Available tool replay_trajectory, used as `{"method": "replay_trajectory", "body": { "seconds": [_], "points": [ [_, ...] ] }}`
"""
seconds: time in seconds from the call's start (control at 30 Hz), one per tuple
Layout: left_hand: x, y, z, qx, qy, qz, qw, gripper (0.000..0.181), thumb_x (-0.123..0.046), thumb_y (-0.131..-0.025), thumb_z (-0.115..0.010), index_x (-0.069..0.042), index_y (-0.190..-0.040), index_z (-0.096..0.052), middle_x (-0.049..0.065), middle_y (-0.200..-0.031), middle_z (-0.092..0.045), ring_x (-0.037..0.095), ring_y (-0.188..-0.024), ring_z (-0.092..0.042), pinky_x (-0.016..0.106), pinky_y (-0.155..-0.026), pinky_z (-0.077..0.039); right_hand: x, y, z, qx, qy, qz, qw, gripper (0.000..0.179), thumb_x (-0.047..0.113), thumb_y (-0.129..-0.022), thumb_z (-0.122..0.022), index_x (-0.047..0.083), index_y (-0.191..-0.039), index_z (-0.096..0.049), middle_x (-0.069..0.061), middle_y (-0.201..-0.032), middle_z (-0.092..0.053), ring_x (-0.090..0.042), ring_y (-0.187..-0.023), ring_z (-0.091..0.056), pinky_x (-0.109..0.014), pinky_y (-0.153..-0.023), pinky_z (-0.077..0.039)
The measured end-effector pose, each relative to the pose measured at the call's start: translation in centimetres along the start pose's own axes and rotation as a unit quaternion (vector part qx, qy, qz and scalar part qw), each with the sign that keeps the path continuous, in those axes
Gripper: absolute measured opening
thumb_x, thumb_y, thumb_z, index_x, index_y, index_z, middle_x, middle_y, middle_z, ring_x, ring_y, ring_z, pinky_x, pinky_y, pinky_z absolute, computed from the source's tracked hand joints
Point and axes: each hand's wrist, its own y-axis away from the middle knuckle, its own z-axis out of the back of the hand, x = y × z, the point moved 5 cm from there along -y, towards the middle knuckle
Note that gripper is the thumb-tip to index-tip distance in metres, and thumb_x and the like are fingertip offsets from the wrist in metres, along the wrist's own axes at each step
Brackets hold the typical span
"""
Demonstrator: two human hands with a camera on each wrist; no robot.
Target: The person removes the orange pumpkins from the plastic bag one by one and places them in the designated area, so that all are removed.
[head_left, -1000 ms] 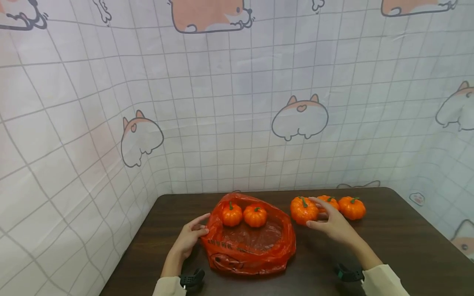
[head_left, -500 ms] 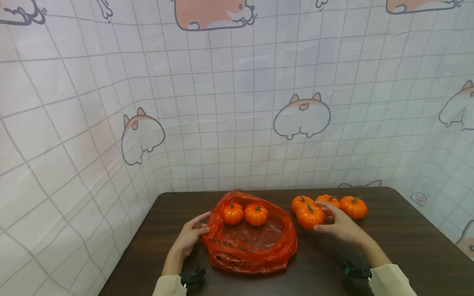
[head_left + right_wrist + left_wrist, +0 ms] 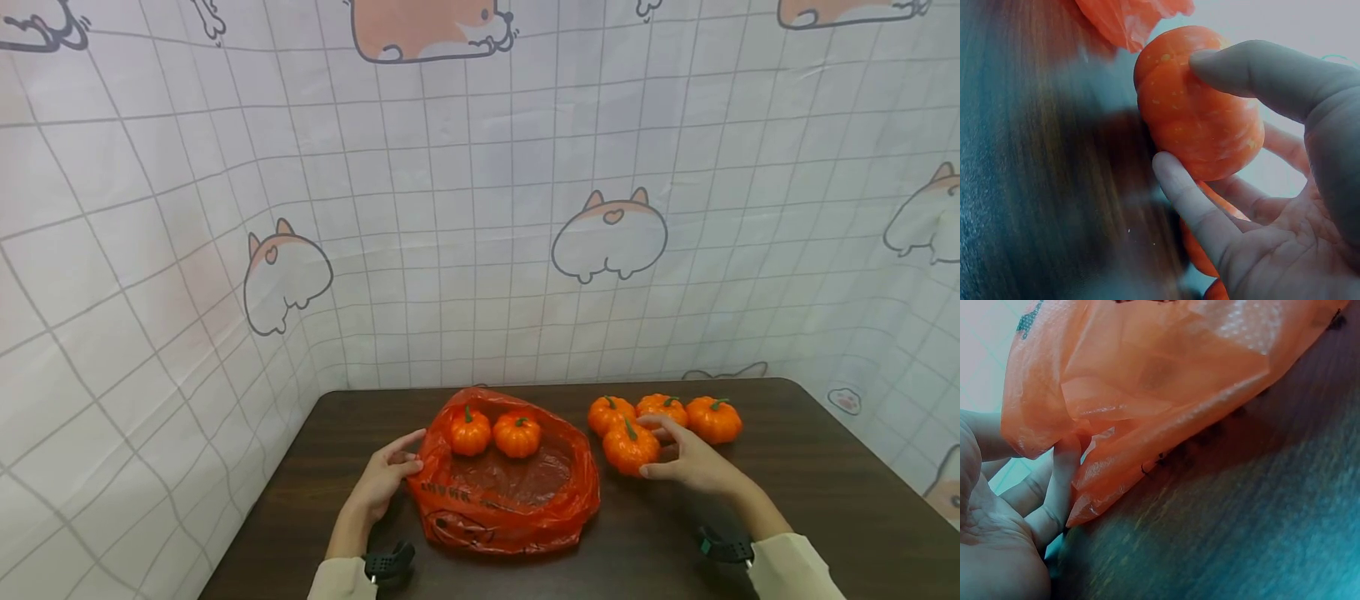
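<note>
Directions as seen in the head view, 12 = away from the person. Red bag point(image 3: 498, 529) sits mid-table, mouth up, rim rumpled, dark print on the wall at 6. Two small pumpkins point(image 3: 517, 437) inside it, side by side toward the far wall, one at about 10:30, the other near 12, stems up. Left hand point(image 3: 381, 483) is at the bag's 9, fingers part-curled, pinching the bag's edge; left wrist view shows the film bunched between fingers, one finger disappearing behind it. Right hand point(image 3: 693, 462) is at roughly 3 from the bag, thumb and fingers spread to about a pumpkin's width, gripping one pumpkin point(image 3: 632, 448), stem up, just outside the bag's rim. Right wrist view: thumb on one side, a fingertip on the other, palm off the skin. Can't tell if it's clear of the table point(image 3: 810, 475) or resting on it. Three loose pumpkins point(image 3: 714, 421) sit beyond it: at 11, 1 and between 2 and 3 from the held one. Contact between the 11 one and the held one: can't tell, they overlap in view. Both wrists carry dark straps point(image 3: 390, 562), with pale sleeves point(image 3: 343, 581) below. Table is dark wood grain; grid cloth point(image 3: 480, 217) with cartoon dogs hangs behind.
</note>
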Motion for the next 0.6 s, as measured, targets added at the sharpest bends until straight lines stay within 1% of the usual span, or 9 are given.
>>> {"method": "replay_trajectory", "body": {
  "seconds": [0.17,0.23,0.4,0.6],
  "points": [
    [0.05,0.01,0.01,-0.001,-0.001,0.0,1.0,0.054,-0.004,-0.097,-0.064,-0.009,-0.15,-0.053,0.009,-0.102,-0.066,0.018,-0.088,-0.064,0.032,-0.077,-0.054,-0.26,0.03,-0.2,0.004,0.003,0.012,0.9999,0.076,0.028,-0.088,-0.081,0.007,-0.149,-0.041,-0.033,-0.141,-0.048,-0.043,-0.119,-0.058,-0.044,-0.084,-0.056],
    [0.0,0.02,0.0,0.0,0.001,0.0,1.0,0.055,-0.004,-0.097,-0.064,-0.009,-0.15,-0.052,0.009,-0.103,-0.065,0.017,-0.088,-0.064,0.032,-0.077,-0.055,-0.35,0.06,-0.27,0.005,0.004,0.012,0.9999,0.075,0.028,-0.088,-0.081,0.006,-0.149,-0.041,-0.033,-0.141,-0.047,-0.044,-0.12,-0.057,-0.045,-0.084,-0.056],
    [-0.1,-0.02,0.0,-0.001,0.0,0.001,1.0,0.055,-0.004,-0.097,-0.063,-0.01,-0.15,-0.052,0.013,-0.106,-0.065,0.018,-0.09,-0.064,0.032,-0.08,-0.054,-0.69,0.12,-0.34,0.004,0.002,-0.001,1.0,0.076,0.028,-0.087,-0.082,0.007,-0.149,-0.042,-0.032,-0.141,-0.047,-0.043,-0.12,-0.057,-0.046,-0.085,-0.056],
    [-0.11,-0.07,0.02,-0.004,0.0,0.001,1.0,0.054,-0.004,-0.098,-0.063,-0.01,-0.151,-0.052,0.014,-0.107,-0.065,0.019,-0.091,-0.063,0.033,-0.081,-0.053,-0.92,0.1,-0.42,0.001,0.007,0.004,1.0,0.075,0.028,-0.087,-0.082,0.007,-0.147,-0.044,-0.031,-0.139,-0.049,-0.042,-0.119,-0.058,-0.049,-0.087,-0.055]
  ]
}}
